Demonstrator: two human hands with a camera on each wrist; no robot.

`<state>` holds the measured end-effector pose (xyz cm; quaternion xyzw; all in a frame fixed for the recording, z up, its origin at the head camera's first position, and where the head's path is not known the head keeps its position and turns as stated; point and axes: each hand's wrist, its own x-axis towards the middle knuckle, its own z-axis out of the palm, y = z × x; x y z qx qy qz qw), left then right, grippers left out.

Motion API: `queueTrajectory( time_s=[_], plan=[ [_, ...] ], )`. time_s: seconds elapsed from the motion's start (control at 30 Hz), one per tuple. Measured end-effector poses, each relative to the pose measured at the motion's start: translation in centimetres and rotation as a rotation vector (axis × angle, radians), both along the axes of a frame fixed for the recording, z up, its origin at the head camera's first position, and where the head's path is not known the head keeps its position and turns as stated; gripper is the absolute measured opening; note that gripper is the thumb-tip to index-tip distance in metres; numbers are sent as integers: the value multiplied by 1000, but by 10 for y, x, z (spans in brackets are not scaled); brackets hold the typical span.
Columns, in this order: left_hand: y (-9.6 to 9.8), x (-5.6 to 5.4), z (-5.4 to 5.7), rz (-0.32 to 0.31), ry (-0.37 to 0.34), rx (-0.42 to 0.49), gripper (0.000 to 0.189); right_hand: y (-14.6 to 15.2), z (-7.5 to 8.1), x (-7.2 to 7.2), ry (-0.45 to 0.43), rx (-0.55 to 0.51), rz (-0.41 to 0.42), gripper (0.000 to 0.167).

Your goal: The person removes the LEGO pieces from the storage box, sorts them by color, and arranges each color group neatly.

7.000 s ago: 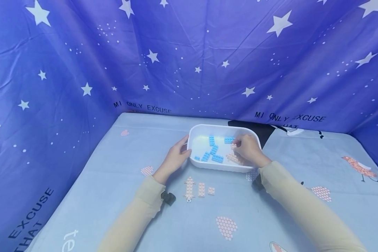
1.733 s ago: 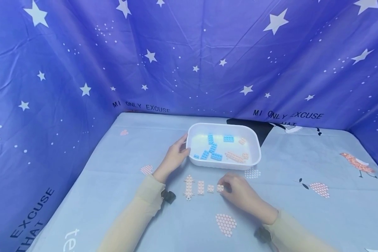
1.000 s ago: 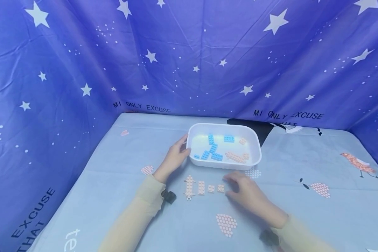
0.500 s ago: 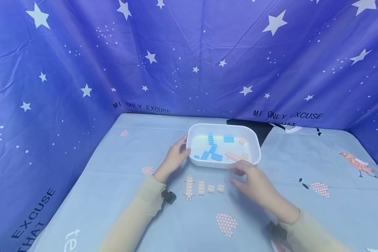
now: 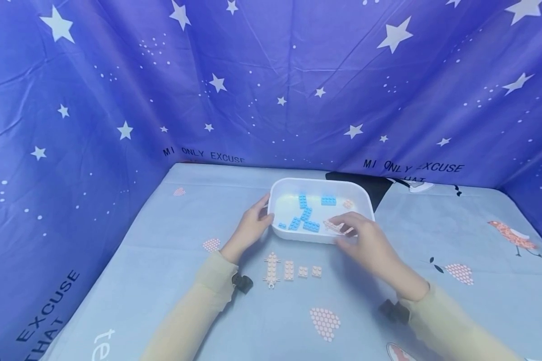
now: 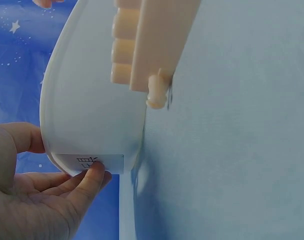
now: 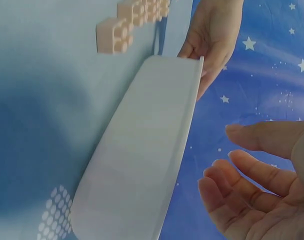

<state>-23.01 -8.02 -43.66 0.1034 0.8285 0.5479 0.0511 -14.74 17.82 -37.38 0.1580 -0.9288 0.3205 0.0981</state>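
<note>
My left hand grips the left end of a white plastic tray, its thumb and fingers on the tray wall. Over the tray's front right rim hovers my right hand; in the right wrist view its fingers are loosely bent, with nothing between them and the thumb. Beneath it, pale pink building bricks are partly hidden. Before the tray stand, in a row, a long pink brick piece with side pins, a pink eight-stud brick and two small pink bricks.
Inside the tray lie several blue bricks, one apart at the back, and a small pink brick near the right end. A light blue patterned cloth covers the table. A blue star-print curtain hangs behind.
Earlier my right hand took a small pink brick from the tray and set it at the row's right end. It has let go and moved back over the tray. My left hand stays put.
</note>
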Motion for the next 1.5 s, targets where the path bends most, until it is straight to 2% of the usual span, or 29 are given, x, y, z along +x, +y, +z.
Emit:
queueTrajectory(
  time_s=[0.47,0.7,0.87,1.27,1.5],
  plan=[
    [-1,1,0,0,-8,8,63,12,2,-28,-90,11,-48,32],
    [-1,-1,-1,1,2,0,63,10,-1,-39,-102,69,-79,32],
    [-2,-1,-2,-3,3,2,63,9,-7,-47,-111,70,-83,31],
    [-1,-1,-3,3,-11,2,63,12,-17,-60,-224,129,-100,31],
    [-1,-1,-2,-1,-3,-4,63,12,-22,-64,-258,128,-96,31]
  ],
)
